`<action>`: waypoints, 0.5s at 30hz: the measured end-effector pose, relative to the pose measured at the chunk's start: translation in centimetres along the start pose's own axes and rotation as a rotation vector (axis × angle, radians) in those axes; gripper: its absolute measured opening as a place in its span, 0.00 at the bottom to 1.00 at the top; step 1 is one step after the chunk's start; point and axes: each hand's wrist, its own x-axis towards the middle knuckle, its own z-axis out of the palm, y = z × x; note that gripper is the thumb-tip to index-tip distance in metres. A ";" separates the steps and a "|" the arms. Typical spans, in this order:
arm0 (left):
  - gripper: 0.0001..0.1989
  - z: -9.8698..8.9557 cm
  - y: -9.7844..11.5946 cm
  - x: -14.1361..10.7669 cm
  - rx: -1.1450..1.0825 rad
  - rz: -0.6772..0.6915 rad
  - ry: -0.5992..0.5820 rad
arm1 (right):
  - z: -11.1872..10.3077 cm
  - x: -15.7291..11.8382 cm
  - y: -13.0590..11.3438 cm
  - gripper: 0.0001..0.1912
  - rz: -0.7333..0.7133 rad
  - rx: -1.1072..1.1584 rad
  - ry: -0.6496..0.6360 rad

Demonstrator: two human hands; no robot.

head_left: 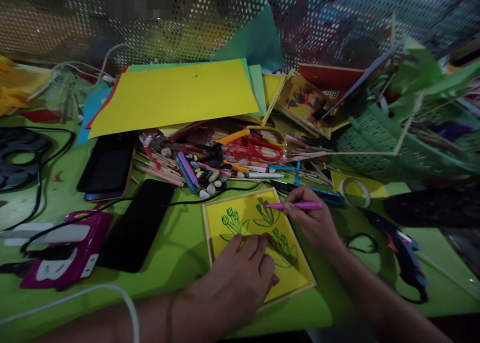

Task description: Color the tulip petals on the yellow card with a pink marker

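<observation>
A yellow square panel (255, 283) with a pale wooden frame lies on the green table, with three clusters of green-outlined flowers drawn on it. My left hand (243, 270) rests on the lower left part of the panel, fingers lying over it and partly covering the drawing, holding nothing. A pink pen (305, 205) is pinched in my right hand (311, 220), over the panel's upper right edge. Its tip points left at the top flower cluster (265, 212).
Phones (137, 228) and a magenta power strip (65, 258) with cables lie left. Behind are sticks, pebbles, pens, scissors (262, 145) and yellow paper (176, 95). Rightward are a tape roll (355, 192), a glue gun (405, 253) and a green basket (393, 143).
</observation>
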 end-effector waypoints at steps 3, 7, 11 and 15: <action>0.12 0.0 -0.1 0.0 0.000 -0.001 -0.006 | 0.0 0.0 -0.2 0.07 -0.001 0.001 -0.002; 0.13 0.0 -0.1 -0.1 0.005 -0.002 -0.022 | 0.0 0.0 -0.3 0.07 -0.013 0.005 0.005; 0.13 0.1 0.0 -0.1 0.008 -0.001 -0.025 | 0.1 0.0 -0.2 0.07 -0.019 0.004 -0.005; 0.13 0.1 0.0 -0.1 0.000 0.005 -0.023 | 0.2 0.1 -0.2 0.07 -0.013 -0.013 -0.009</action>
